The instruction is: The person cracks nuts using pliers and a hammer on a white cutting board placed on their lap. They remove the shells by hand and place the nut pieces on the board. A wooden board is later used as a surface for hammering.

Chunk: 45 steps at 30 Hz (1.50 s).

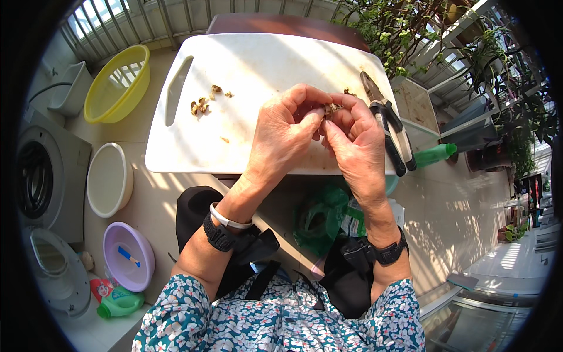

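Above the right half of a white plastic cutting board, my left hand and my right hand meet at the fingertips. Between them they pinch a small brown, crinkled piece, perhaps walnut; the fingers partly hide it. Several similar brown pieces lie in a loose group on the board's left half, and a small flake lies nearer its front edge. Another brown bit rests behind my right hand. Pliers with black and white handles lie at the board's right edge, beside my right hand.
A yellow basket, a cream basin and a purple basin stand left, near a washing machine. A green plastic bag is below the board. Potted plants and a green bottle are at right.
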Each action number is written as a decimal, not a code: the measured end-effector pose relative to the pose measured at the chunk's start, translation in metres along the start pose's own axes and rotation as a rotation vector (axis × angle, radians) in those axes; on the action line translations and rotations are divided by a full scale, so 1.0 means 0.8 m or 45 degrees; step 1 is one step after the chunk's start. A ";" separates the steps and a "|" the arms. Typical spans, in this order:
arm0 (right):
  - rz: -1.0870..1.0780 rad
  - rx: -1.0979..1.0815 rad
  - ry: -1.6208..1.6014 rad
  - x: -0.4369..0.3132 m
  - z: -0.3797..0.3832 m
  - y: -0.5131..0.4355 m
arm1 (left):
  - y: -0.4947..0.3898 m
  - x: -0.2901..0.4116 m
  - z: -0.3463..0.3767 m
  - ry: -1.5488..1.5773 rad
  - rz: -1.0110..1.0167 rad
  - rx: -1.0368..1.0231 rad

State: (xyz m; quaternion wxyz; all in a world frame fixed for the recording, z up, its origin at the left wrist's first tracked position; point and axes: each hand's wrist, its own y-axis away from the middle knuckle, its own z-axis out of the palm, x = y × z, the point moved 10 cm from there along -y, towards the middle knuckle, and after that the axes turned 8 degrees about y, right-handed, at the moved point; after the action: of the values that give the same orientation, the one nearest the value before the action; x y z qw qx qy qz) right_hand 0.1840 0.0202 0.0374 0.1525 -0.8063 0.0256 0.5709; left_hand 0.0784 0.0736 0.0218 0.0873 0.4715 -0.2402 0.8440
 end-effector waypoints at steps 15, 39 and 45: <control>-0.336 0.027 0.233 -0.030 -0.002 0.007 | -0.001 0.002 -0.004 -0.009 -0.139 -0.112; -0.140 0.011 -0.075 -0.007 0.005 -0.003 | -0.003 -0.002 -0.011 -0.076 -0.007 0.062; -0.263 0.043 0.094 -0.014 0.009 -0.001 | -0.002 -0.002 -0.015 -0.124 0.012 0.112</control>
State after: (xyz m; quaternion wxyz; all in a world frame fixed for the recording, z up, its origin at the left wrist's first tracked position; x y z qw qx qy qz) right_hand 0.1740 0.0215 0.0457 0.2230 -0.8223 -0.0423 0.5218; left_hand 0.0704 0.0812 0.0158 0.0509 0.5144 -0.2089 0.8302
